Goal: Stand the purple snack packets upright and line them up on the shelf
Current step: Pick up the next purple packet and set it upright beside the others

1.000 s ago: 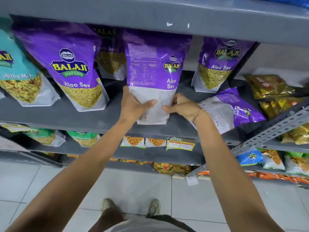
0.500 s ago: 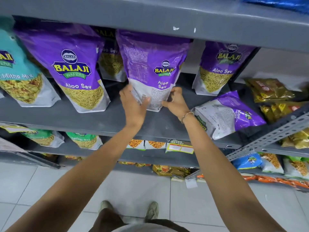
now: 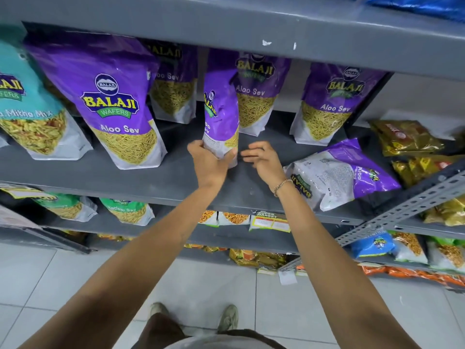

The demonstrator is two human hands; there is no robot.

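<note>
My left hand (image 3: 210,163) grips the bottom of a purple Aloo Sev packet (image 3: 221,114), which stands upright and is turned edge-on at the middle of the grey shelf (image 3: 156,177). My right hand (image 3: 264,159) hovers just right of it with fingers apart, holding nothing. Other purple packets stand upright: a large one front left (image 3: 118,104), one behind it (image 3: 173,89), one behind the held packet (image 3: 256,94) and one to the right (image 3: 329,102). Another purple packet (image 3: 344,172) lies flat on the shelf, right of my right wrist.
A teal Mitha Mix packet (image 3: 27,107) stands at the far left. Gold packets (image 3: 407,137) lie at the right end, beside a slanted perforated metal strut (image 3: 407,207). The shelf above (image 3: 226,23) overhangs the packet tops. Lower shelves hold more snack packets.
The held packet has been pushed further back on the shelf and turned edge-on. My right hand has let go of it; my left hand still grips its bottom.
</note>
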